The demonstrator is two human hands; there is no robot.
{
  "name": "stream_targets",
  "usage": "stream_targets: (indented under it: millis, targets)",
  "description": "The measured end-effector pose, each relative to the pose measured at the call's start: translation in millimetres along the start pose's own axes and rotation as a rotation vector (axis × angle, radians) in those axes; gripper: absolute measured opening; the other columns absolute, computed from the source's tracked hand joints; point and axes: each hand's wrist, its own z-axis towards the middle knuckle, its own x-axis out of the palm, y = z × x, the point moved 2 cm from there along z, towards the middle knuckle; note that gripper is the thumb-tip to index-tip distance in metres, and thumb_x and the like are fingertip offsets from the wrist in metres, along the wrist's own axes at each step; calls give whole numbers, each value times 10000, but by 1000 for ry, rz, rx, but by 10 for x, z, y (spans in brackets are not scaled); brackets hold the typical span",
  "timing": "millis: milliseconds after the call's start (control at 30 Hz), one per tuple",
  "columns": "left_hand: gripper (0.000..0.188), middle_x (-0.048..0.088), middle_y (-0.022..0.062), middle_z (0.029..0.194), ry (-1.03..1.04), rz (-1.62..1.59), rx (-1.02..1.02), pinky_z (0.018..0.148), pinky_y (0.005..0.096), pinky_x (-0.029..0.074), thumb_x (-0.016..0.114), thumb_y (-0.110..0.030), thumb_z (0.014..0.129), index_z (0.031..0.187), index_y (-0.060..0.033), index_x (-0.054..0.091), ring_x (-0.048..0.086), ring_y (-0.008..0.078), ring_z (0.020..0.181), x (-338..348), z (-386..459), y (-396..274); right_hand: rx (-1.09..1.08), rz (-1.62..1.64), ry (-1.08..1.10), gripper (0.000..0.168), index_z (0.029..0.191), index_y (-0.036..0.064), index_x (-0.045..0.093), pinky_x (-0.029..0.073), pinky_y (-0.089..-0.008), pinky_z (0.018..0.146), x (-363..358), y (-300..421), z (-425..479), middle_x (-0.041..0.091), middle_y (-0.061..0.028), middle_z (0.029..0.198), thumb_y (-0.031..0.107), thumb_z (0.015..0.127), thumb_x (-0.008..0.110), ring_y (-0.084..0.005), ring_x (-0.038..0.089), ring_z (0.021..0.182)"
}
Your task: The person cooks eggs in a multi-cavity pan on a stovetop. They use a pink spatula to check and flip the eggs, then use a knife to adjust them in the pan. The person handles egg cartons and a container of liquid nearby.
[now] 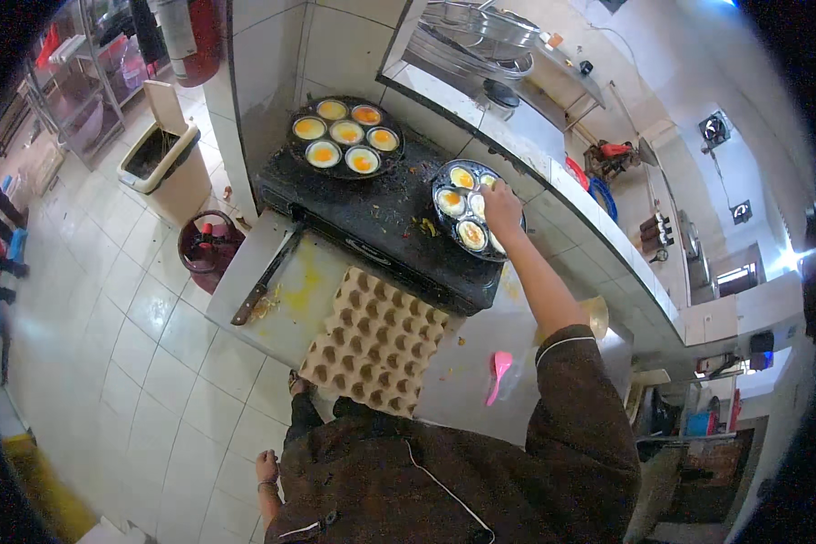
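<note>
My right hand (pixel 502 207) reaches over the right-hand round egg pan (pixel 451 225), its fingers down at one of the fried eggs. The fingertips are hidden behind the hand, so whether they pinch anything cannot be told. Several eggs with orange yolks sit in the pan's round hollows. At the far left of the black griddle (pixel 381 204), a second moulded pan (pixel 298 151) is full of eggs. Down at my side hangs my left hand (pixel 266 468), its fingers curled and nothing visible in them. A cardboard egg tray (pixel 377 334) with no eggs lies before me.
A knife (pixel 266 282) with a wooden handle lies left of the tray, and a pink spoon (pixel 501 368) lies to its right. A gas cylinder (pixel 209 253) and an open-lidded bin (pixel 183 180) stand on the floor at left. Behind the griddle runs a tiled ledge (pixel 551 166).
</note>
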Motion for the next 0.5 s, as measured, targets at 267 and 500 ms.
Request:
stream_targets:
  millis: [267,500]
  targets:
    - [373,653,124,781,-34,-76,31,690,350,476,553,-315,856,914,43,638,609,203,740,168,139,602,172,-54,374,165,935,78,607,521,-432,639,-21,-53,-98,612,-155,876,115,841,477,-339,637,786]
    - [401,653,128,818,-9,64,95,707,352,475,533,-334,880,959,49,626,607,201,750,42,87,296,56,-61,64,133,881,51,611,529,-423,614,-2,52,-40,594,-149,889,101,830,499,-326,637,731]
